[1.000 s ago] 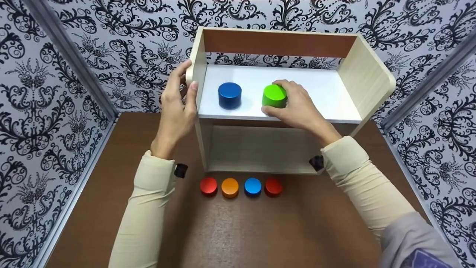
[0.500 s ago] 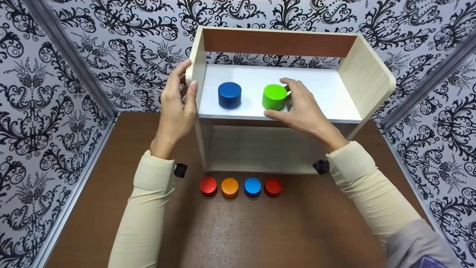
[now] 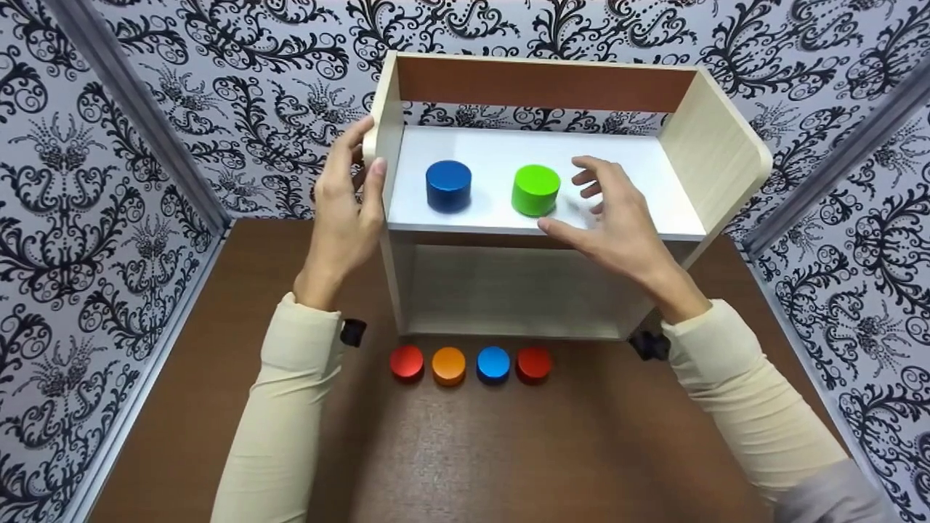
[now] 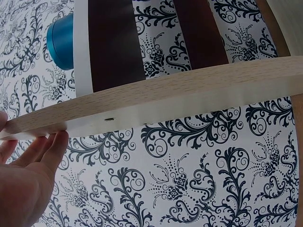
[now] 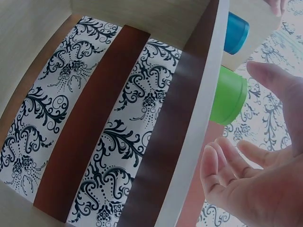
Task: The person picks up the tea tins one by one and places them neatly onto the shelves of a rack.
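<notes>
My left hand (image 3: 347, 207) holds the left side panel (image 4: 156, 87) of a small wooden shelf unit, thumb on one face and fingers on the other. On its white upper shelf (image 3: 617, 156) stand a dark blue cylinder (image 3: 448, 187) at the left and a green cylinder (image 3: 536, 190) near the middle, both upright and apart. Just right of the green cylinder, my right hand (image 3: 617, 218) hovers with thumb and fingers spread, touching nothing. The right wrist view shows the gap between that hand and the green cylinder (image 5: 229, 97).
On the brown table (image 3: 450, 450) before the unit, a red disc (image 3: 407, 362), an orange disc (image 3: 449, 365), a blue disc (image 3: 493, 364) and a second red disc (image 3: 534, 364) form a row. Patterned walls (image 3: 65, 181) enclose the table at the back and sides.
My right hand has let go of the green cylinder and drawn away to the right, its fingers spreading. The green cylinder stays on the shelf. My left hand keeps its place.
</notes>
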A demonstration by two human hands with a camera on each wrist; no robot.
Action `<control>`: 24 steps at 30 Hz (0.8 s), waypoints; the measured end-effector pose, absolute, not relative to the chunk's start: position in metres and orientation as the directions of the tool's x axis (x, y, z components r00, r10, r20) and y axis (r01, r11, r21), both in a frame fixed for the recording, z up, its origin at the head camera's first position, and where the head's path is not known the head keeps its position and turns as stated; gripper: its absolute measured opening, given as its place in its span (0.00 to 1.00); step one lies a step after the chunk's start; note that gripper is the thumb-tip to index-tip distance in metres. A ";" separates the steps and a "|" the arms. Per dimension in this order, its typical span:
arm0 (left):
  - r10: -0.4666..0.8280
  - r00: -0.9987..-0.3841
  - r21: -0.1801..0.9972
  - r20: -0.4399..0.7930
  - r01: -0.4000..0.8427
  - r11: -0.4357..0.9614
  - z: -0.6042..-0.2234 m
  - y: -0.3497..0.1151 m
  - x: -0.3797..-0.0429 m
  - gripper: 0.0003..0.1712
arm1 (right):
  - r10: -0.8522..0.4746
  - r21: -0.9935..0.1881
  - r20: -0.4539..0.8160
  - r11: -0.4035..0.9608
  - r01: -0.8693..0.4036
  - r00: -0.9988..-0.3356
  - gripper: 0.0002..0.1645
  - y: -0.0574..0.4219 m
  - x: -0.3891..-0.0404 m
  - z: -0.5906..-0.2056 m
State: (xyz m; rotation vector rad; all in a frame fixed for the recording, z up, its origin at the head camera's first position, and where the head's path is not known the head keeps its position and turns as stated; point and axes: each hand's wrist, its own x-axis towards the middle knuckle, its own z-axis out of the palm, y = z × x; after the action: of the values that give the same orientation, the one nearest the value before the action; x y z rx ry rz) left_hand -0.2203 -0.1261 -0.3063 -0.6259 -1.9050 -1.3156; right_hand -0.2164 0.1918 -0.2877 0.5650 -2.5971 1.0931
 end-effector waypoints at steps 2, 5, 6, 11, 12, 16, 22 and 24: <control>-0.012 -0.619 0.581 0.785 0.729 0.362 -0.306 -0.126 -0.220 0.25 | -0.243 -0.625 0.413 0.625 -0.467 -0.878 0.47 0.195 -0.212 -0.288; -0.010 -0.621 0.581 0.784 0.728 0.365 -0.306 -0.126 -0.220 0.25 | -0.230 -0.625 0.456 0.605 -0.493 -0.860 0.45 0.200 -0.205 -0.289; -0.010 -0.621 0.581 0.784 0.727 0.366 -0.306 -0.126 -0.220 0.25 | -0.225 -0.625 0.463 0.603 -0.496 -0.857 0.44 0.201 -0.203 -0.289; -0.008 -0.616 0.572 0.787 0.727 0.380 -0.306 -0.126 -0.219 0.24 | -0.209 -0.606 0.499 0.610 -0.511 -0.841 0.43 0.208 -0.192 -0.293; -0.007 -0.616 0.572 0.788 0.727 0.381 -0.305 -0.126 -0.219 0.24 | -0.207 -0.600 0.506 0.612 -0.514 -0.837 0.43 0.209 -0.190 -0.294; -0.005 -0.618 0.574 0.786 0.727 0.378 -0.305 -0.126 -0.219 0.24 | -0.196 -0.592 0.533 0.608 -0.529 -0.823 0.42 0.211 -0.182 -0.299; -0.007 -0.623 0.579 0.783 0.724 0.376 -0.306 -0.127 -0.220 0.25 | -0.180 -0.614 0.543 0.582 -0.534 -0.820 0.41 0.217 -0.172 -0.307; -0.007 -0.622 0.578 0.783 0.722 0.380 -0.306 -0.127 -0.219 0.25 | -0.183 -0.612 0.550 0.576 -0.542 -0.815 0.40 0.218 -0.169 -0.310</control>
State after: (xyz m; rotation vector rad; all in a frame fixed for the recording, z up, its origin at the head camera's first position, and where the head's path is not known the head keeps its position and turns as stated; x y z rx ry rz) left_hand -0.2195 -0.1270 -0.3058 -0.6159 -1.9237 -1.2946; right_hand -0.1687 0.2179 -0.3100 0.5827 -2.3793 1.1324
